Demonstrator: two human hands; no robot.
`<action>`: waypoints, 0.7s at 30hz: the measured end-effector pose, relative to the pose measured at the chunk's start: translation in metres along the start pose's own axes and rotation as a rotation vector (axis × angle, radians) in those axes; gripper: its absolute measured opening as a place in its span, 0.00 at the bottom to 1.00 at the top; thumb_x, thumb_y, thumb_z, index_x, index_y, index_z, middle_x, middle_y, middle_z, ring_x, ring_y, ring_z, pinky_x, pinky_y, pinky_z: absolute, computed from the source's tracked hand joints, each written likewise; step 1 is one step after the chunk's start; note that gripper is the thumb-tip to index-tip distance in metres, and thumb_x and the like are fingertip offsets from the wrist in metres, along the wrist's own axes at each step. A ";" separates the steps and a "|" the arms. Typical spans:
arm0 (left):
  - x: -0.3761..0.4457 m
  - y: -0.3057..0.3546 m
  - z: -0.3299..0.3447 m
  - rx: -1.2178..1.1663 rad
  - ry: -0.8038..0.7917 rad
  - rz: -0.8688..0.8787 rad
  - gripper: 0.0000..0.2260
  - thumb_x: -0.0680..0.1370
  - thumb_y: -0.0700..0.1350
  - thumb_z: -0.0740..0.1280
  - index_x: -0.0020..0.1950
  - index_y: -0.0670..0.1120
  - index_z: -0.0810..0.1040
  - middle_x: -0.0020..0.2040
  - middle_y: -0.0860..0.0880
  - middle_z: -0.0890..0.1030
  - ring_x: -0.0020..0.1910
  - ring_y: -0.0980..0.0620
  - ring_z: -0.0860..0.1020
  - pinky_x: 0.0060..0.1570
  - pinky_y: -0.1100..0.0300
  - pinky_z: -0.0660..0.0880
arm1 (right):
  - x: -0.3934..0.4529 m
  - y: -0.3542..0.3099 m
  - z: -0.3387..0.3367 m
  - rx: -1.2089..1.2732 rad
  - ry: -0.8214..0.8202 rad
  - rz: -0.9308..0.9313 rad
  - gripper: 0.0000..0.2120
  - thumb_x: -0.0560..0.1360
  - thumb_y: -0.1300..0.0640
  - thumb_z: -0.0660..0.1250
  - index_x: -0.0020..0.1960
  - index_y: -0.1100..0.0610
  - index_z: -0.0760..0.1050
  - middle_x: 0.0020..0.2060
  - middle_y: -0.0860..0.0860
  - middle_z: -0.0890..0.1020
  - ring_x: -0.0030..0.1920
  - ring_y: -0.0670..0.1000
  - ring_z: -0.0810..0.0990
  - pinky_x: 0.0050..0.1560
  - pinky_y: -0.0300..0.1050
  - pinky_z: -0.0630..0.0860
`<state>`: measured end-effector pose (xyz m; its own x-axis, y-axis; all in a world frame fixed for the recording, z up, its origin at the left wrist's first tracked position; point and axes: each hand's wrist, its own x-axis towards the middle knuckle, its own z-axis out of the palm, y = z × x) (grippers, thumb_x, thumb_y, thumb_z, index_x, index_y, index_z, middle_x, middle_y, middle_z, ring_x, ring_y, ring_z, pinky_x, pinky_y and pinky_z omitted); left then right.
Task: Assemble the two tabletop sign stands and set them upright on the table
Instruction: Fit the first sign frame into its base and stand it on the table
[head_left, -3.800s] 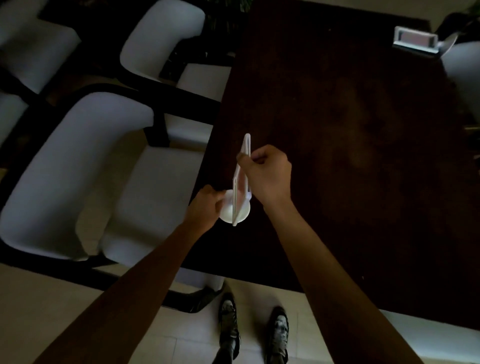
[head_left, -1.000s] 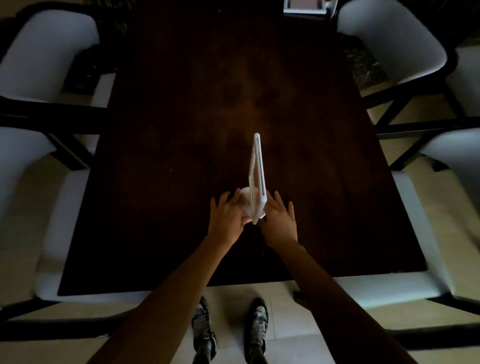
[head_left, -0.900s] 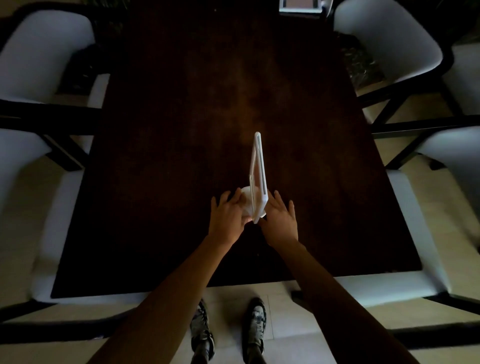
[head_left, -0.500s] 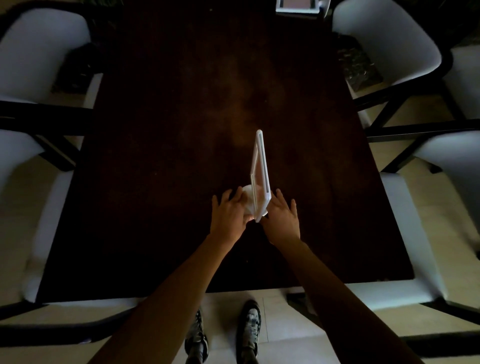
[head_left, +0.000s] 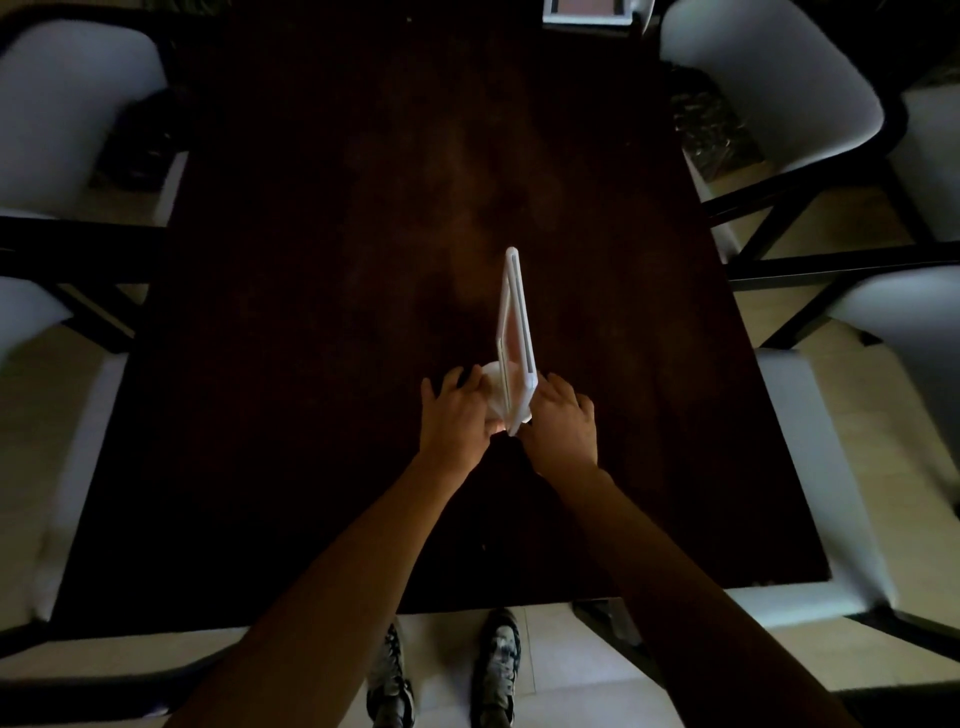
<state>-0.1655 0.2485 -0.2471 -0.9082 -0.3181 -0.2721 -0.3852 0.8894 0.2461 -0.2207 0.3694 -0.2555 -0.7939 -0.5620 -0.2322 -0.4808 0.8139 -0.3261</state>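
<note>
White sign stand, dark-brown table

A sign stand stands upright at mid-frame on the desk, left hand and right hand flanking its base. A second stand sits at the desk's top edge. Chairs line both frame sides

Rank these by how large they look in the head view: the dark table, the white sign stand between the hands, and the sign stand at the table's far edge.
1. Dark table
2. White sign stand
3. Far sign stand, cropped and farther away, so true size unsure.
</note>
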 end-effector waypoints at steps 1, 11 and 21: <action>0.002 0.001 -0.001 0.003 -0.001 0.000 0.26 0.73 0.51 0.70 0.68 0.46 0.68 0.73 0.48 0.68 0.73 0.46 0.61 0.71 0.37 0.58 | 0.003 0.000 -0.001 -0.003 0.001 0.000 0.31 0.72 0.56 0.69 0.71 0.52 0.61 0.73 0.49 0.65 0.74 0.54 0.58 0.70 0.57 0.60; 0.013 0.005 -0.019 0.077 -0.020 0.012 0.23 0.72 0.52 0.71 0.64 0.45 0.72 0.63 0.46 0.77 0.66 0.45 0.70 0.69 0.39 0.63 | 0.014 -0.003 -0.010 -0.054 -0.026 -0.008 0.30 0.70 0.57 0.70 0.69 0.54 0.63 0.67 0.51 0.70 0.68 0.55 0.66 0.63 0.53 0.67; -0.024 -0.006 -0.043 0.078 -0.131 -0.013 0.16 0.75 0.51 0.67 0.61 0.46 0.75 0.61 0.46 0.79 0.61 0.47 0.75 0.61 0.49 0.70 | -0.009 0.008 -0.059 -0.090 -0.133 0.033 0.16 0.75 0.53 0.66 0.61 0.54 0.73 0.58 0.54 0.79 0.61 0.56 0.74 0.61 0.52 0.69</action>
<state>-0.1486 0.2370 -0.2019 -0.8722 -0.2888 -0.3948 -0.3784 0.9098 0.1704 -0.2393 0.3891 -0.2021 -0.7568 -0.5440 -0.3625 -0.4911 0.8391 -0.2340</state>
